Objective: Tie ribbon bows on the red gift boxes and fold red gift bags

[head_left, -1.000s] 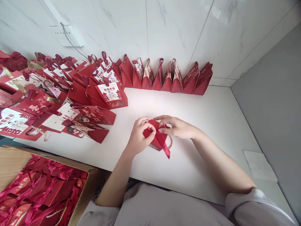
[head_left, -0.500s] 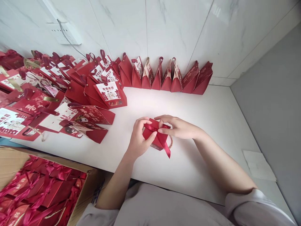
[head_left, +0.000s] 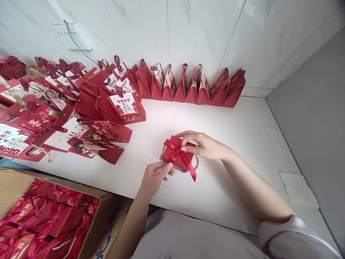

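Observation:
A small red gift box [head_left: 174, 139] with a rope handle [head_left: 197, 163] sits on the white table in front of me. A shiny red ribbon [head_left: 190, 163] is tied in a bow across its top, one tail hanging over the near right side. With thumb and forefinger, my right hand [head_left: 206, 145] pinches the bow's right part, its other fingers curling behind the box. At the near left corner, my left hand [head_left: 155, 177] has thumb and fingers closed on what looks like the ribbon's other tail.
Many red gift boxes with loop handles [head_left: 126, 108] crowd the table's left side. Several more stand in a row [head_left: 191, 90] along the tiled wall. An open cardboard carton [head_left: 101, 212] at lower left holds ribboned red boxes. White paper [head_left: 298, 189] lies at right.
My left hand has moved down and towards me, from the top of the box to its near left corner, uncovering the bow's left loop. My right hand stays nearly in place.

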A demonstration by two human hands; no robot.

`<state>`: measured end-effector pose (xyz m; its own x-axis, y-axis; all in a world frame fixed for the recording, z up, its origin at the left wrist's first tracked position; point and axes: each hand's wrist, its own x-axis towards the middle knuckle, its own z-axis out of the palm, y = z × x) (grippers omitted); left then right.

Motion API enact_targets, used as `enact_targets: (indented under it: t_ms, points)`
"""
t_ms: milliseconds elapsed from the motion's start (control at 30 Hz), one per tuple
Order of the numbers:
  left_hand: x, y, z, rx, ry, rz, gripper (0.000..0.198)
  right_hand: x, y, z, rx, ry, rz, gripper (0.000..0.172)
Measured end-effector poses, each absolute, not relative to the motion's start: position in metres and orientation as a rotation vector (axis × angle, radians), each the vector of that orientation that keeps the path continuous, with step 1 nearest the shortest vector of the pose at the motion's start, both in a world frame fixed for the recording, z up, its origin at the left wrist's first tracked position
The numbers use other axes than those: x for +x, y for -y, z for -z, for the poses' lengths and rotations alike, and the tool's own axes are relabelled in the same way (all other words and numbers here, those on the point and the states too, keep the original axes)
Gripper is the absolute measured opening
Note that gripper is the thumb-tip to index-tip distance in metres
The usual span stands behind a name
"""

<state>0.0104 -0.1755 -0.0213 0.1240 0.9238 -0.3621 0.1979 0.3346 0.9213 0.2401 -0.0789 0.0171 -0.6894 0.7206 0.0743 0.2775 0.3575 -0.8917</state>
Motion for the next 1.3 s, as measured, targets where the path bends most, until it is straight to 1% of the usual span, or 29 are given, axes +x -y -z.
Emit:
enact_targets:
  t_ms: [100,167,400,700,833,967,1200,1300]
  points:
    - [0.013,0.175,0.024,1.107,-1.291,-0.827,0.03,0.239,0.079,-0.015,-0.926,2.138,-1.282,0.02]
    - [0.012,0.175,0.026,1.088,-1.253,-0.863,0.027,0.239,0.078,-0.013,-0.941,2.096,-1.337,0.023]
    - [0.005,0.172,0.033,1.048,-1.231,-0.903,0.027,0.239,0.073,-0.006,-0.887,1.97,-1.6,0.028]
    - [0.0,0.166,0.037,1.068,-1.194,-0.882,0.028,0.25,0.065,-0.011,-0.875,1.881,-1.805,0.047]
    - [0.0,0.165,0.038,1.049,-1.147,-0.932,0.031,0.261,0.062,-0.018,-0.868,1.978,-1.807,0.039]
    - [0.003,0.165,0.036,1.013,-1.161,-0.96,0.029,0.269,0.061,-0.022,-0.813,2.093,-1.798,0.036]
    - [-0.002,0.164,0.037,1.118,-1.208,-0.898,0.031,0.275,0.061,-0.025,-0.835,2.207,-1.764,0.035]
    - [-0.004,0.158,0.028,1.287,-1.355,-0.992,0.023,0.274,0.062,-0.026,-0.908,2.188,-1.686,0.038]
